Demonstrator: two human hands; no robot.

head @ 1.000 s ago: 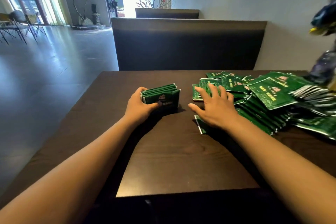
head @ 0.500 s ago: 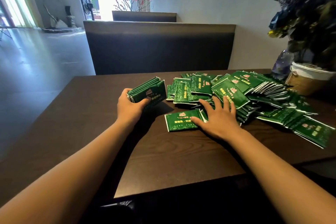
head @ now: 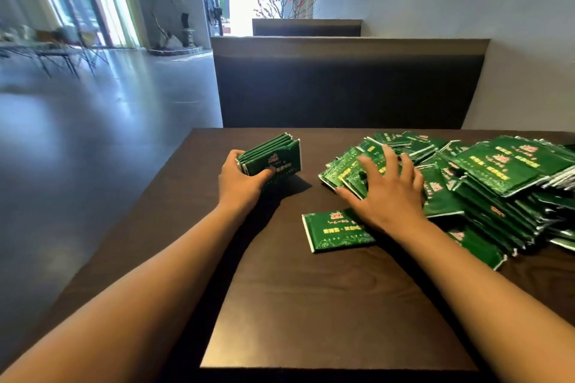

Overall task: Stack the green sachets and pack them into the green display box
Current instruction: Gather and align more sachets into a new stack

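My left hand (head: pixel 239 182) grips a stack of green sachets (head: pixel 273 155), held on edge on the dark table (head: pixel 311 305) with my thumb across its front. My right hand (head: pixel 382 193) lies with spread, straight fingers on the near-left edge of a big loose pile of green sachets (head: pixel 497 183). One single sachet (head: pixel 336 232) lies flat on the table just below and left of that hand, partly under my wrist. No green display box is in view.
A dark bench back (head: pixel 345 84) stands beyond the table's far edge. The table's left edge drops to a grey floor (head: pixel 93 149). Bare dark wood spreads between my forearms toward the near edge.
My right hand has moved from the single sachet up onto the pile's edge, leaving that sachet on the table. My left hand keeps its grip on the stack. The view swung left.
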